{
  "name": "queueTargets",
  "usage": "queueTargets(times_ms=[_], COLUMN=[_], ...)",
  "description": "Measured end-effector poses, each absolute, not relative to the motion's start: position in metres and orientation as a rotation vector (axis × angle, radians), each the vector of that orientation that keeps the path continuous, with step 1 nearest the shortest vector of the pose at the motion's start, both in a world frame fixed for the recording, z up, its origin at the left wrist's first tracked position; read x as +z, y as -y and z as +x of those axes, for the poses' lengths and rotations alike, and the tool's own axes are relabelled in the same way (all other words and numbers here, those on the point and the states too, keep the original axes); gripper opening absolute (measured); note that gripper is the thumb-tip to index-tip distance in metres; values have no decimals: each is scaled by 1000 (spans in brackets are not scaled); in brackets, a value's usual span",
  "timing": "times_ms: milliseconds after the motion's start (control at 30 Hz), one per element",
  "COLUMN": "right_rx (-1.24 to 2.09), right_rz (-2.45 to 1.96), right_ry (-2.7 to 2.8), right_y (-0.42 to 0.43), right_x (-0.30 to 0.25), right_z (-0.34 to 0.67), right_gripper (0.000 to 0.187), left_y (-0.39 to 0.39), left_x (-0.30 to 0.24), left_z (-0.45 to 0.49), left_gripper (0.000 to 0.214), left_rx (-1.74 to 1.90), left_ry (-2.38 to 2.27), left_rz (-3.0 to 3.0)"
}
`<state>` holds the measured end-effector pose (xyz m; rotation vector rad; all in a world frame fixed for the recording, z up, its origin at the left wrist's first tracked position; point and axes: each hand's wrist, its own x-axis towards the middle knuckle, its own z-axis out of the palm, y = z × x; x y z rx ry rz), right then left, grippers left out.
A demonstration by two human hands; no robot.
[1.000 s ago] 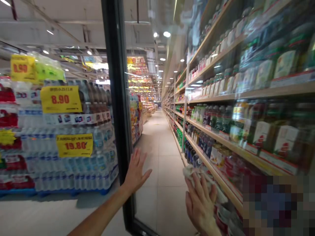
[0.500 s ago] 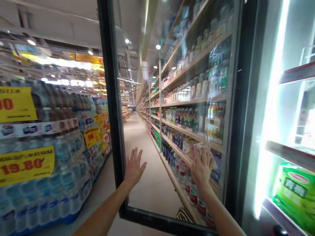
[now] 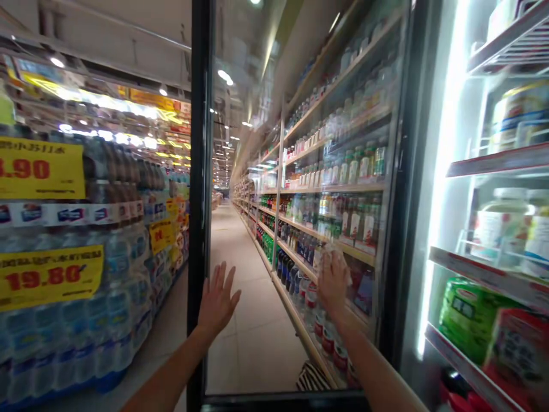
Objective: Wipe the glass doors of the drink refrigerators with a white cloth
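Note:
A tall glass cooler door [image 3: 253, 343] with a black frame stands swung out in front of me. My left hand [image 3: 218, 300] lies with spread fingers against the glass, beside the left upright of the frame. On the right part of the pane, my right hand [image 3: 333, 286] presses a crumpled white wipe [image 3: 331, 248], tissue or thin cloth, against the surface. The wipe pokes out past the fingertips and along the hand's right side; the palm side is hidden. Bottles on shelves and a store aisle show in the glass.
To the right is the lit cooler, with wire shelves, a green package [image 3: 465, 317], a red package [image 3: 518, 355] and white-capped bottles [image 3: 501, 223]. Stacked water bottles [image 3: 86, 320] with yellow price signs [image 3: 51, 277] stand at left. A black-and-white striped item [image 3: 316, 377] shows low through the pane.
My right hand has shifted left in view and turned, its fingers now bunched closer over the wipe. The left hand stays spread near the frame. More of the cooler's shelves shows at right.

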<state>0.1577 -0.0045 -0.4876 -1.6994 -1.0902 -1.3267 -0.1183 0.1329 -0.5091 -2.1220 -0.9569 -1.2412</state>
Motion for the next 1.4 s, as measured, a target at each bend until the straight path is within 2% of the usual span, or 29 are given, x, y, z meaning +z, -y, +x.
queueTargets(times_ms=[233, 300, 467, 667, 833, 1000, 1133, 1200, 1300, 1400], right_rx=[-1366, -1332, -1163, -1168, -1075, -1106, -1046, -1054, -1100, -1115], right_rz=[-1286, -1284, -1413, -1092, -1293, -1211, -1408, -1396, -1235, -1299], right_ry=[1857, 1743, 1066, 1695, 1206, 1659, 1201, 1296, 1742, 1581], right_y=[-7, 3, 22, 31, 34, 36, 40, 42, 41, 40], right_x=[-530, -530, -520, -532, -526, -544, -545, -545, -551, -551], right_z=[73, 83, 95, 42, 47, 41, 45, 39, 28, 35], right_gripper=[47, 51, 62, 59, 58, 60, 60, 60, 59, 56], left_y=[-83, -66, -33, -5, 7, 7, 6, 6, 7, 8], left_x=[-526, -527, -525, -527, -523, -518, -520, -522, -523, -524], left_z=[-127, -130, -134, -141, -146, -152, -156, -156, -155, -155], left_gripper=[66, 68, 71, 72, 71, 67, 61, 61, 63, 65], left_rx=[-1377, -1382, -1363, -1340, -1301, -1284, -1255, -1265, -1290, -1283], left_ry=[973, 982, 1039, 1073, 1055, 1042, 976, 972, 987, 969], left_rz=[-1937, -1910, -1864, -1835, -1886, -1950, -2000, -1993, -1979, -1996])
